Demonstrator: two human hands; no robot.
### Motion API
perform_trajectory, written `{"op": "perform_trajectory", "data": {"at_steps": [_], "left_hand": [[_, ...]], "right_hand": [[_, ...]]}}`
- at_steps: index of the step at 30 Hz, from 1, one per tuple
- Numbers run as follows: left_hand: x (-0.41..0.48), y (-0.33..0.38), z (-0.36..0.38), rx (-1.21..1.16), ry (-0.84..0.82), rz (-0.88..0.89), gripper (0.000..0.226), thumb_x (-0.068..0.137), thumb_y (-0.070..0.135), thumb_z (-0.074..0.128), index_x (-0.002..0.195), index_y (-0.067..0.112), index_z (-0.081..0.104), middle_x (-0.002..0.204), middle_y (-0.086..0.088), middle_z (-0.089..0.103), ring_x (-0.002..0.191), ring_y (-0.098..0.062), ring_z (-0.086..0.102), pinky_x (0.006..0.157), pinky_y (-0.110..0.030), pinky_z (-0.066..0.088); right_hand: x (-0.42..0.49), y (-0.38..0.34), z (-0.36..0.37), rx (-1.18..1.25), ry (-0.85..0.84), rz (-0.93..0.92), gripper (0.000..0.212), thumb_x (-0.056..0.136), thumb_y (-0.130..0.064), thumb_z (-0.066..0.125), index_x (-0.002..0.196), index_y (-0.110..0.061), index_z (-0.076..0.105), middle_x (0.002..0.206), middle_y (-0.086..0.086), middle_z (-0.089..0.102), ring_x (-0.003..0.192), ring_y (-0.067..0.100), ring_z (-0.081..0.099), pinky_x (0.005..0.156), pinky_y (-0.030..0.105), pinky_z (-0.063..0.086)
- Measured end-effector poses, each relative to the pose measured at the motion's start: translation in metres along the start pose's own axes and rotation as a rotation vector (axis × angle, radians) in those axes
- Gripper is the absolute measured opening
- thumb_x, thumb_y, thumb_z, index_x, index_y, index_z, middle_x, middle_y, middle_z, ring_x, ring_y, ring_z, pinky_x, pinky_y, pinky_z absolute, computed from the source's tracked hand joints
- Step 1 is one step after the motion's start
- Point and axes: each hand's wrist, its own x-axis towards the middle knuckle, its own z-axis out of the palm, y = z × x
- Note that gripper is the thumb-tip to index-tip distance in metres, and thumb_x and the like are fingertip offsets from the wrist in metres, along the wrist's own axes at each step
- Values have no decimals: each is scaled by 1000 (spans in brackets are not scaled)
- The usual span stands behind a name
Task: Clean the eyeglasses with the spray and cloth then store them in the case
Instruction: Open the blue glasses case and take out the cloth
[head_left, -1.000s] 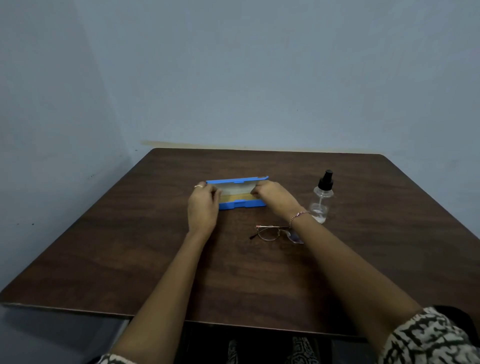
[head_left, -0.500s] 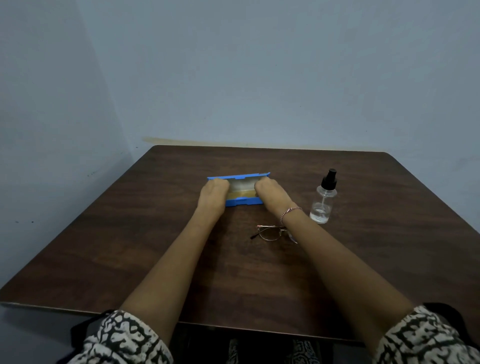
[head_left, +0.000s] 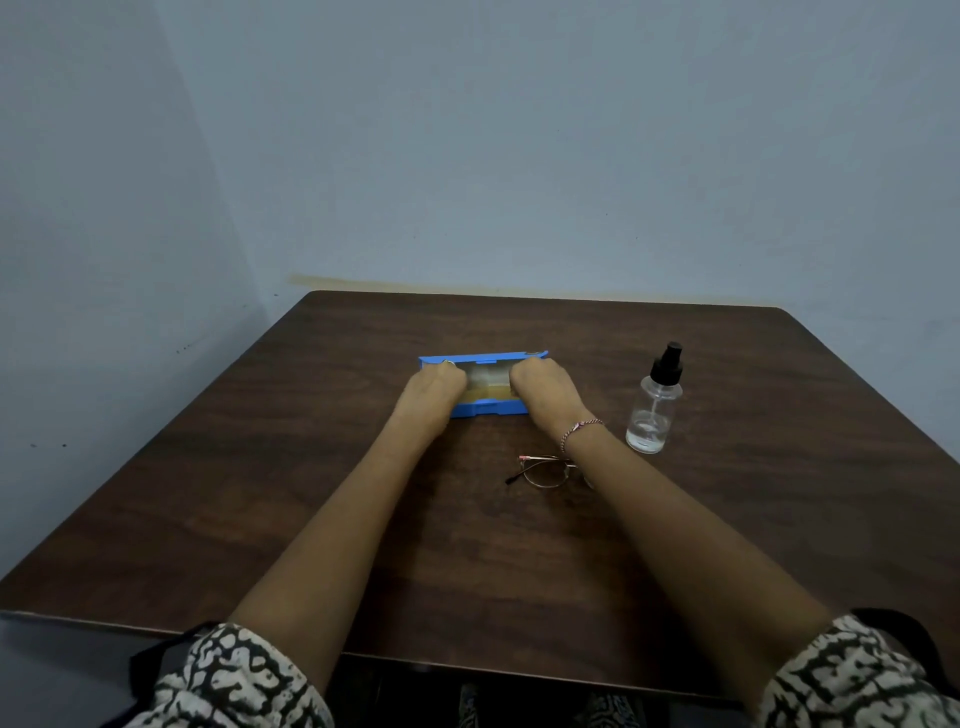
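At mid-frame on the table (head_left: 260, 493), the task is seemingly only beginning: cleaning and storing are both waiting. Left of centre, the left hand (head_left: 434, 387) is gripping the left end of the open case (head_left: 488, 408), fingers curling over its far edge. Something pale is showing inside, perhaps the cloth; I cannot tell. Just right, the right hand (head_left: 545, 387) is reaching into the case, knuckles up, fingers hidden, so its grasp is staying unclear. Below, the glasses (head_left: 543, 470) are lying on the table, partly under the right forearm. Further right, the spray (head_left: 653, 410) is standing upright, untouched.
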Motion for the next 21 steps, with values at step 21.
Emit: {"op": "perform_trajectory", "data": {"at_steps": [21], "left_hand": [[-16, -26, 1, 163, 220, 404, 21, 75, -6, 66, 95, 0, 62, 90, -16, 64, 73, -28, 66, 52, -35, 52]], "right_hand": [[3, 3, 1, -60, 3, -61, 21, 88, 10, 50, 105, 2, 60, 112, 18, 62, 103, 32, 61, 84, 37, 49]]}}
